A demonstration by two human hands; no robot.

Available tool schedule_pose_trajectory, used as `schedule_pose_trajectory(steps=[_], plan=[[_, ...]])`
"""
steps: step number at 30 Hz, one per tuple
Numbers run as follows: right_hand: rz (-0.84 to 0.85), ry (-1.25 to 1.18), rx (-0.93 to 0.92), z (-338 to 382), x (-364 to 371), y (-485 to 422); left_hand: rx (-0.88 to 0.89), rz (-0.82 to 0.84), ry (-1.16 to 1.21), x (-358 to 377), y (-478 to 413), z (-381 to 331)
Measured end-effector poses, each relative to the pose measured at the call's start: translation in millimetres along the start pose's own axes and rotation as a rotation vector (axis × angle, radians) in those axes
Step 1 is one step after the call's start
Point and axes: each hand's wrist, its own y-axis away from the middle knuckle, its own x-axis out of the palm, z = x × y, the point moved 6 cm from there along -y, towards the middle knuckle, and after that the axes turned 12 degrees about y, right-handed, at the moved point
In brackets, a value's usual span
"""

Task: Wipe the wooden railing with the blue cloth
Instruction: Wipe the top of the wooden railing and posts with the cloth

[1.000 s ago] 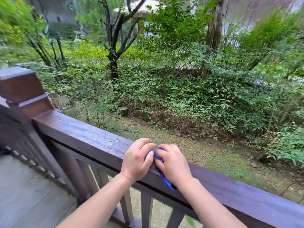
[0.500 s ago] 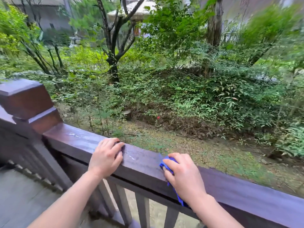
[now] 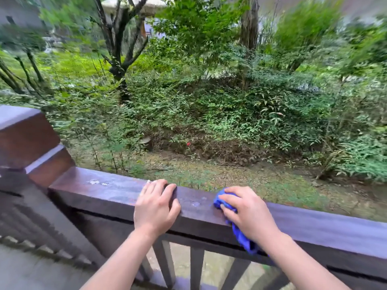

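The dark wooden railing [image 3: 104, 191] runs from a square post at the left down to the lower right, its top wet with pale spots. My right hand [image 3: 249, 214] presses a bunched blue cloth [image 3: 222, 200] onto the rail top; a tail of the cloth [image 3: 244, 240] hangs over the near face below my wrist. Flat on the rail to the left of the cloth lies my left hand [image 3: 156, 206], fingers curled over the far edge, holding nothing loose.
A thick wooden post [image 3: 25, 139] caps the railing at the left, with a second rail section running back from it. Balusters [image 3: 165, 262] stand below the rail. A grey deck floor [image 3: 31, 273] is at the lower left. Beyond lies a garden with shrubs and trees.
My hands, together on the cloth a second ago, have parted: the left slid left along the rail, the right kept the cloth. The view has swung left, bringing the post closer.
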Motion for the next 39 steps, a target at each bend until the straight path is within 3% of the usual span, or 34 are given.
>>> schedule_pose_trajectory(steps=[2,3,6,8,12,14,18,23,28,33,36,39], plan=[[-0.028,0.013,0.193,-10.6,-3.1,-10.7,0.003,0.014,-0.004,0.5,0.2,1.3],[-0.044,0.028,0.201,-2.7,-1.1,-9.3,0.002,0.02,-0.003,0.7,0.3,2.3],[-0.026,-0.003,-0.044,33.8,10.2,13.1,-0.002,0.027,0.006,2.7,0.0,5.2],[0.003,-0.009,-0.082,25.6,7.1,10.4,0.006,0.011,0.013,3.0,-0.3,5.7],[0.013,0.033,0.149,10.5,6.3,-31.3,0.014,-0.027,0.019,1.5,-0.1,4.0],[0.013,0.001,0.07,37.4,12.0,-39.7,0.004,-0.032,0.016,0.6,-0.1,1.9],[0.014,-0.042,-0.298,62.0,12.8,-19.0,-0.005,-0.003,0.008,-0.5,0.3,0.6],[0.002,-0.002,-0.16,36.7,10.9,-48.2,-0.012,0.001,-0.038,0.0,-0.6,-0.5],[0.039,-0.109,-0.432,67.8,18.5,-21.3,-0.007,0.019,-0.034,-1.5,2.1,-2.9],[0.02,-0.041,-0.198,66.2,22.5,-59.3,-0.008,0.052,0.066,-5.9,1.4,-5.0],[0.059,-0.085,-0.325,107.8,35.9,-52.5,-0.009,0.015,0.274,-18.1,1.7,4.7],[0.072,-0.081,-0.351,106.8,41.8,-61.7,0.093,-0.039,0.187,-36.9,1.3,33.6]])
